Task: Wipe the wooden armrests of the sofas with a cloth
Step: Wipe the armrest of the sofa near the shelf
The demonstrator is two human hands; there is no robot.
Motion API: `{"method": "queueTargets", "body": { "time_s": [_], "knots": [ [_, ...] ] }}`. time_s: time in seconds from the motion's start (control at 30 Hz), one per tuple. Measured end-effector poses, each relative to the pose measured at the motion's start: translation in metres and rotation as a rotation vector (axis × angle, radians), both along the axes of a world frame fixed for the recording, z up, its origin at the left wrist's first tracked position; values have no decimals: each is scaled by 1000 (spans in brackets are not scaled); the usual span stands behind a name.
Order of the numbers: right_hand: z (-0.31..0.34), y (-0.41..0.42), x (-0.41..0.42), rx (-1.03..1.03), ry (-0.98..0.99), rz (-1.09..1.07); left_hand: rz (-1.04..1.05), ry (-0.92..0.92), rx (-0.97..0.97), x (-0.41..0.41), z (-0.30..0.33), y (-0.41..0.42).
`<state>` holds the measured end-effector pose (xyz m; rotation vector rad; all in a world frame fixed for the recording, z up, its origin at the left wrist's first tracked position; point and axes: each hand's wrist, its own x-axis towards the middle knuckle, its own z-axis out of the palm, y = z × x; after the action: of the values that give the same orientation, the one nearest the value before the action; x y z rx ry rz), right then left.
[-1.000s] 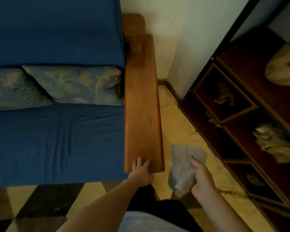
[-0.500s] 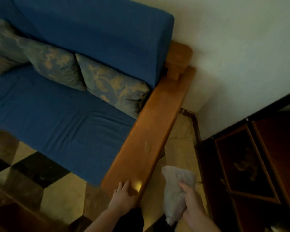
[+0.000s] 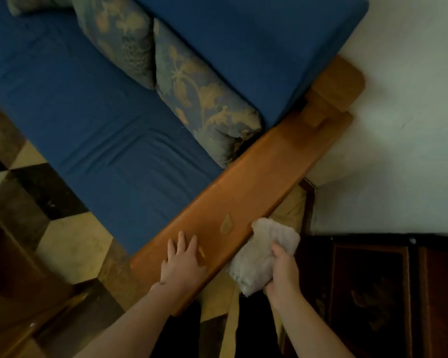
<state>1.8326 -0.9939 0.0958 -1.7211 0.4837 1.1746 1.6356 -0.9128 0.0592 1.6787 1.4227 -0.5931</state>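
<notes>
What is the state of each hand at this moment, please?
Left hand: open, fingers spread, resting flat on the wooden armrest.
Right hand: closed, gripping the white cloth at the armrest's outer edge.

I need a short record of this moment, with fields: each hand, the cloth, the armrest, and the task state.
left hand: flat, fingers spread, resting on the near end of the armrest
right hand: grips the white cloth
cloth: bunched, at the outer edge of the armrest
wooden armrest: has a pale spot just ahead of the cloth
sofa: blue, patterned cushions
task state: cloth at the armrest's near end
</notes>
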Motion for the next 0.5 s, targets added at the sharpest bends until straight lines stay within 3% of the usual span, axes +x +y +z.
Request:
{"method": "queueTargets", "body": {
  "time_s": [0.1, 0.2, 0.3, 0.5],
  "knots": [
    [0, 23, 16, 31, -186, 234, 0, 45, 83, 12, -8, -19],
    [-16, 34, 24, 77, -430, 667, 12, 135, 156, 24, -18, -34],
    [-33, 32, 19, 295, -655, 1091, 27, 184, 206, 30, -28, -41],
    [-81, 13, -3, 328, -928, 1544, 96, 176, 297, 30, -46, -51]
  ]
}}
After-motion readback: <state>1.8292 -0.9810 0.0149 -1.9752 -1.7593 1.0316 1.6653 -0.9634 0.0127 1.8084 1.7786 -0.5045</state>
